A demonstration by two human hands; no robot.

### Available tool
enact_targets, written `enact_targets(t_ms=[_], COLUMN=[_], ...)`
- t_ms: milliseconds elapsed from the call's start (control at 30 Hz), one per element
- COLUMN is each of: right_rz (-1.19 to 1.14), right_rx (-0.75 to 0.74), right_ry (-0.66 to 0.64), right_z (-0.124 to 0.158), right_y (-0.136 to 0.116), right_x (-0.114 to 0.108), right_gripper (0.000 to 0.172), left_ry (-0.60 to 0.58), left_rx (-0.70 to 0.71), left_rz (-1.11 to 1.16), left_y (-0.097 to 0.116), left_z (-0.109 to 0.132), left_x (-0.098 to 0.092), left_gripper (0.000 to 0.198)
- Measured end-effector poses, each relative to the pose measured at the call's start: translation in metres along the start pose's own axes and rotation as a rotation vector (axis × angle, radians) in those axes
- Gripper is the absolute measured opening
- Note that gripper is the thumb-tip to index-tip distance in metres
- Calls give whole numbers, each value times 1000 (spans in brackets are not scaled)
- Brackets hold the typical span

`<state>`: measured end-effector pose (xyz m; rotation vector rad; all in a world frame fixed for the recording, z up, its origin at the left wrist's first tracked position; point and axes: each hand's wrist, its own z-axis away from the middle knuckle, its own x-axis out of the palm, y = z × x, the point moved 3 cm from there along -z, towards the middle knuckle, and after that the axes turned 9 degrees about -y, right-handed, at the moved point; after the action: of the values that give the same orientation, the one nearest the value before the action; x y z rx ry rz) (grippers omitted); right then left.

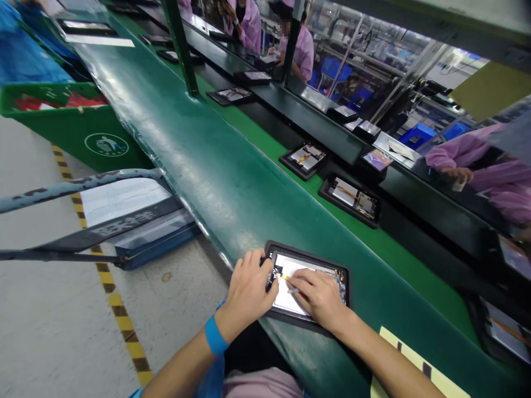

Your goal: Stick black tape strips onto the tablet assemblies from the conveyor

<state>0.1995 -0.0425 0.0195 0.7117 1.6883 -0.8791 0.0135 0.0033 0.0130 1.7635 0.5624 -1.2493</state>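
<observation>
An opened tablet [343, 301] lies in a black tray [327, 255] on the green bench, its white inner panel and circuit parts exposed. My left hand [251, 284] is closed over the tablet's left end, with the thumb and curled fingers beside a small connector area. My right hand [319, 293] reaches over the panel, and its fingertips pinch the end of a short yellow-orange ribbon cable [285, 277]. From beneath those fingers sticks out a slim grey tip [292, 291]; the rest of it is hidden. A blue band [216, 334] circles my left wrist.
Other trays with opened tablets [305, 159] [350, 198] line the dark conveyor beyond the bench. A green bin [53, 110] and a folded blue-grey frame [153, 232] stand left. A yellow sheet [385, 354] is at lower right. Co-workers in pink [498, 160] sit opposite.
</observation>
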Motion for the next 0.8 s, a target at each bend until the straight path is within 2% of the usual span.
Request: enact_targets(t_ms=[133,233,367,467,633,800], right_rz=[-12,-20,14,37,66,52], right_rx=[-9,-20,-33,-43,-51,-82], right_ry=[34,45,30,19,22,80], right_z=[0,-1,-3,-3,-2,-4], right_y=[-1,-3,-7,-8,-7,-8], right_x=[1,2,4,5,5,2], right_gripper=[22,22,21,22,24,23], left_ry=[-19,-4,49,48,3,16], left_rx=[-27,-27,69,149,248,281], left_rz=[-90,-62,52,91,7,-61], left_y=[5,1,-7,-10,-6,-5], left_z=[-5,-5,4,16,30,36], left_x=[-1,-1,-3,-3,2,8], left_gripper=[4,5,13,19,33,36])
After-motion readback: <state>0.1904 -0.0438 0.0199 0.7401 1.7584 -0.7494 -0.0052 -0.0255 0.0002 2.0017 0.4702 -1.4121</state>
